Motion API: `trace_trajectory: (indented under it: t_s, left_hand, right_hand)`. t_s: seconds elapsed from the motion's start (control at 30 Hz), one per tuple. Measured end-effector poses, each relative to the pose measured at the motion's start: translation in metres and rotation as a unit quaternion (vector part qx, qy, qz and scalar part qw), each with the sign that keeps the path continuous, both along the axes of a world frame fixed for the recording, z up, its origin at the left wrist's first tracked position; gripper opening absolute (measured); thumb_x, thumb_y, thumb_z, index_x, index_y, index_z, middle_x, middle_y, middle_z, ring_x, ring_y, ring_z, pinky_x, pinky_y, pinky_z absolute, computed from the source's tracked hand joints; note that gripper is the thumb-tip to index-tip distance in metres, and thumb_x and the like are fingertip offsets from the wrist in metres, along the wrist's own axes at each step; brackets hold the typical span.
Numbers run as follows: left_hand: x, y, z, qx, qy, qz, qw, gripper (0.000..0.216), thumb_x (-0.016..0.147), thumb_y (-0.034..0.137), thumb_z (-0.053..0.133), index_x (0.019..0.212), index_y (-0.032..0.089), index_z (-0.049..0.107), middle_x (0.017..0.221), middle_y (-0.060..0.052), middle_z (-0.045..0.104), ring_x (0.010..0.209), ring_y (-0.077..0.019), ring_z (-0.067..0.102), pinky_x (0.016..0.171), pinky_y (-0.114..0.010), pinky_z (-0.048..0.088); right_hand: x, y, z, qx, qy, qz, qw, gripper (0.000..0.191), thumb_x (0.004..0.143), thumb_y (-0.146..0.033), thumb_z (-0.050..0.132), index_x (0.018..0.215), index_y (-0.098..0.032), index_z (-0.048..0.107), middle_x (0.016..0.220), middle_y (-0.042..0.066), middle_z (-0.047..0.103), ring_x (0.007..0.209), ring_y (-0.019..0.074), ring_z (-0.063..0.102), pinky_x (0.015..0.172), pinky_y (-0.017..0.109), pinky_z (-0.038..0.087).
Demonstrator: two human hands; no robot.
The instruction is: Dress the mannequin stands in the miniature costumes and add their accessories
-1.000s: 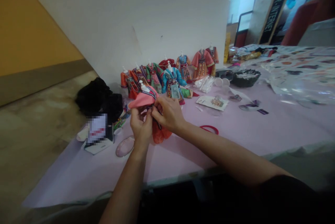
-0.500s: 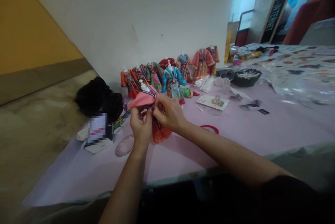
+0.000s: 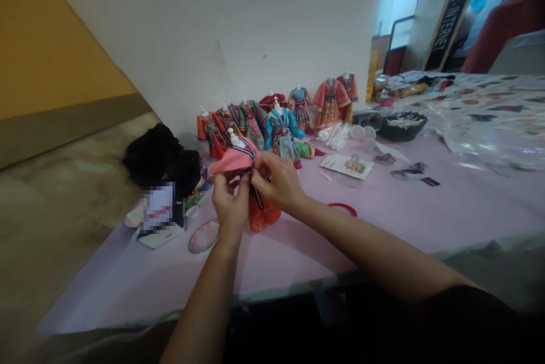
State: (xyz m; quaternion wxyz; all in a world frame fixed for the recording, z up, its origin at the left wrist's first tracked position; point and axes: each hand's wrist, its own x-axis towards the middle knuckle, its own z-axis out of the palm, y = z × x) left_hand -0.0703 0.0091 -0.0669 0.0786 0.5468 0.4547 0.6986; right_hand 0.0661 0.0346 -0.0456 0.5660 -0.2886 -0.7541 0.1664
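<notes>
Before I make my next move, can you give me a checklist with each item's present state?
1. Left hand holding the pink-topped doll: ok.
2. Right hand at the doll's waist, fingers drawn together: ok.
3. Exact part the right fingers pinch: cannot tell, too small.
4. Patterned trim hanging over the orange skirt: ok.
5. Red hoop clear of the right forearm: cannot tell, partly hidden.
6. Blue-robed doll behind standing upright: ok.

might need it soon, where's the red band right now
In the head view, the red band lies on the pinkish table right of centre, just beyond the right forearm, with the white card farther back.
</notes>
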Motion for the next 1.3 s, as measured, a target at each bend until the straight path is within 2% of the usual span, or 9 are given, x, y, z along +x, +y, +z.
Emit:
trace_trajectory:
  t_s: [0.2, 0.33, 0.6, 0.83, 1.03, 1.17, 1.3]
  left_hand:
    - [0.004, -0.003, 0.002, -0.002, 0.028, -0.002, 1.000, 0.037, 0.083, 0.035, 0.073, 0.116, 0.020, 0.063, 0.113, -0.008, 0.071, 0.105, -0.0210, 0.069, 0.091, -0.033, 0.056]
    - [0.005, -0.001, 0.005, -0.008, 0.008, 0.011, 1.000, 0.042, 0.078, 0.036, 0.078, 0.114, 0.019, 0.062, 0.110, -0.008, 0.071, 0.102, -0.0212, 0.070, 0.088, -0.032, 0.057]
    - [-0.001, 0.006, 0.007, 0.001, -0.008, -0.030, 1.000, 0.040, 0.080, 0.030, 0.078, 0.115, 0.019, 0.062, 0.113, -0.008, 0.074, 0.106, -0.0201, 0.072, 0.095, -0.031, 0.056]
    - [-0.006, 0.008, 0.008, -0.008, 0.014, -0.016, 1.000, 0.040, 0.083, 0.028, 0.074, 0.121, 0.020, 0.062, 0.118, -0.008, 0.072, 0.113, -0.0206, 0.069, 0.104, -0.034, 0.052]
    - [-0.007, 0.006, 0.007, -0.009, 0.020, -0.014, 1.000, 0.040, 0.086, 0.028, 0.072, 0.124, 0.021, 0.062, 0.121, -0.008, 0.071, 0.116, -0.0209, 0.068, 0.106, -0.035, 0.052]
    - [-0.006, 0.005, 0.007, -0.002, 0.021, -0.007, 1.000, 0.040, 0.084, 0.025, 0.072, 0.122, 0.020, 0.062, 0.117, -0.007, 0.072, 0.111, -0.0186, 0.070, 0.103, -0.033, 0.053]
    - [-0.005, 0.003, 0.008, 0.013, 0.023, 0.019, 0.999, 0.044, 0.079, 0.023, 0.075, 0.121, 0.020, 0.062, 0.117, -0.007, 0.071, 0.109, -0.0188, 0.070, 0.099, -0.033, 0.055]
  right_hand:
    - [0.000, 0.004, -0.003, -0.014, 0.049, 0.050, 0.997, 0.008, 0.082, -0.019, 0.056, 0.076, -0.022, 0.051, 0.072, -0.003, 0.058, 0.068, 0.0141, 0.055, 0.068, 0.028, 0.041]
    - [0.000, 0.006, -0.003, -0.028, 0.060, 0.070, 0.995, 0.006, 0.081, -0.020, 0.056, 0.076, -0.022, 0.052, 0.072, -0.003, 0.058, 0.068, 0.0138, 0.055, 0.068, 0.028, 0.041]
    - [0.012, 0.017, 0.002, -0.121, 0.113, 0.148, 0.975, 0.004, 0.076, -0.021, 0.057, 0.074, -0.021, 0.053, 0.067, -0.004, 0.055, 0.062, 0.0120, 0.052, 0.062, 0.026, 0.041]
    - [0.023, 0.039, 0.003, -0.172, 0.151, 0.189, 0.955, 0.008, 0.074, -0.023, 0.062, 0.071, -0.020, 0.055, 0.065, -0.004, 0.055, 0.060, 0.0109, 0.050, 0.056, 0.025, 0.039]
    - [0.027, 0.053, 0.003, -0.175, 0.176, 0.244, 0.937, 0.012, 0.076, -0.025, 0.065, 0.072, -0.019, 0.056, 0.064, -0.005, 0.056, 0.059, 0.0099, 0.049, 0.056, 0.023, 0.037]
    - [0.028, 0.047, 0.004, -0.163, 0.166, 0.295, 0.927, 0.010, 0.076, -0.024, 0.065, 0.074, -0.018, 0.057, 0.066, -0.005, 0.055, 0.059, 0.0087, 0.048, 0.057, 0.023, 0.039]
    - [0.028, 0.041, 0.004, -0.137, 0.152, 0.306, 0.929, 0.007, 0.078, -0.022, 0.062, 0.075, -0.017, 0.058, 0.069, -0.004, 0.057, 0.061, 0.0089, 0.049, 0.060, 0.024, 0.041]
